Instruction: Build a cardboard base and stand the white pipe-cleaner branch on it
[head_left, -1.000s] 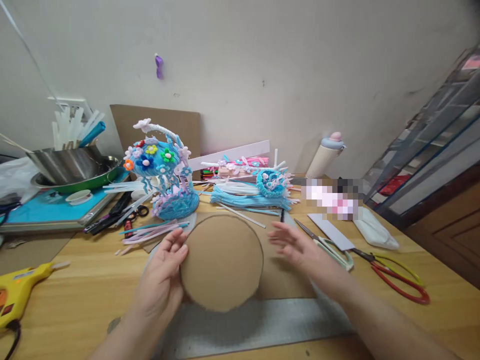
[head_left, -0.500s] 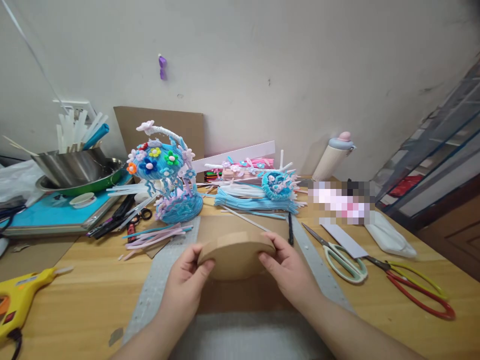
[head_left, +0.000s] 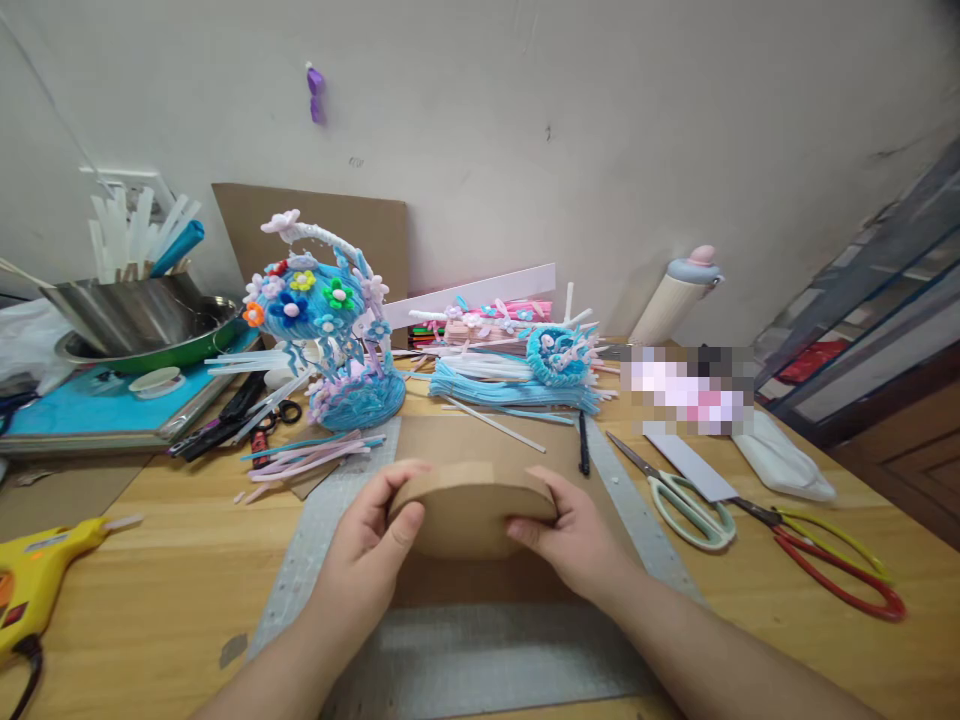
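Observation:
Between my two hands I hold a round cardboard piece (head_left: 465, 520) with a thick, curved edge strip, tilted up over a flat cardboard sheet (head_left: 465, 437). My left hand (head_left: 375, 530) grips its left side, thumb on the near face and fingers behind. On the opposite side my right hand (head_left: 574, 530) grips it the same way. The sheet rests on a grey cutting mat (head_left: 420, 660). A black pen (head_left: 583, 443) and a thin white stick (head_left: 499, 427) lie at the sheet's far part.
Behind stand a blue pipe-cleaner lamp-like craft with flowers (head_left: 322, 310) and bundled blue pipe cleaners (head_left: 510, 387). Green-handled scissors (head_left: 690, 510) and red-and-yellow scissors (head_left: 840, 560) lie to the right. A yellow glue gun (head_left: 52, 575) is at the left, a metal bowl (head_left: 127, 310) behind it.
My view has tipped slightly downward, so the background sits higher. Both hands still hold the cardboard piece; my left thumb has shifted up, and my right fingertips have moved along its edge.

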